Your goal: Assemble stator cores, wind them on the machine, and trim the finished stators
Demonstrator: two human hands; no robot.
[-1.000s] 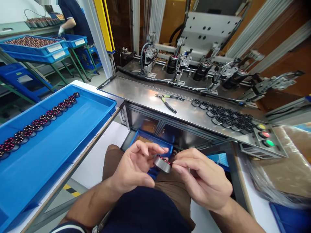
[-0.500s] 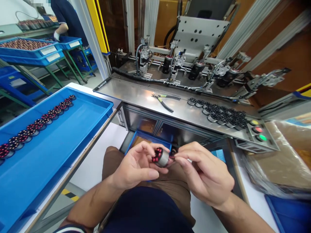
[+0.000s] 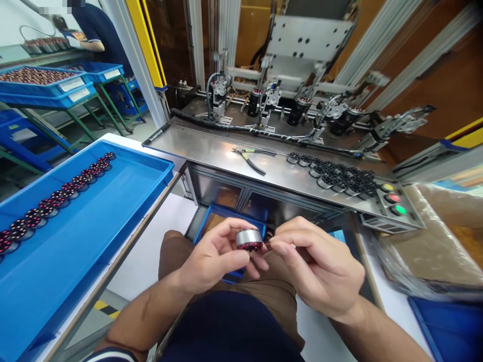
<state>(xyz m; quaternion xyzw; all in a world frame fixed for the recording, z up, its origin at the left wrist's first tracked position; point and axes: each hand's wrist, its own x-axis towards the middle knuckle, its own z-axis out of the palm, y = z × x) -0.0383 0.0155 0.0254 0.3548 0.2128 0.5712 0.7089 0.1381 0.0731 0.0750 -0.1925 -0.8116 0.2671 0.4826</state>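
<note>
Above my lap, my left hand (image 3: pixel 217 256) holds a motor stator (image 3: pixel 249 237) between thumb and fingers. It is a short silver cylinder, with a black end and red-tipped windings turned downward. My right hand (image 3: pixel 319 269) is pinched just right of the stator. A thin, dark reddish piece runs from its fingertips toward the stator, and a small pale tip shows behind the thumb. I cannot make out what this thin piece is. The rest of it is hidden by the fingers.
A blue tray (image 3: pixel 94 211) at left carries a row of stators (image 3: pixel 62 196). Cutting pliers (image 3: pixel 249 158) and black-topped metal rings (image 3: pixel 339 176) lie on the steel ledge before a machine. Buttons (image 3: pixel 394 197) and a plastic-lined box (image 3: pixel 449 241) stand right. A co-worker (image 3: pixel 101 35) is behind.
The stator has been turned in my left hand: its red-tipped end faced left and now points down. My right hand stays pinched beside it. The co-worker's arm has moved.
</note>
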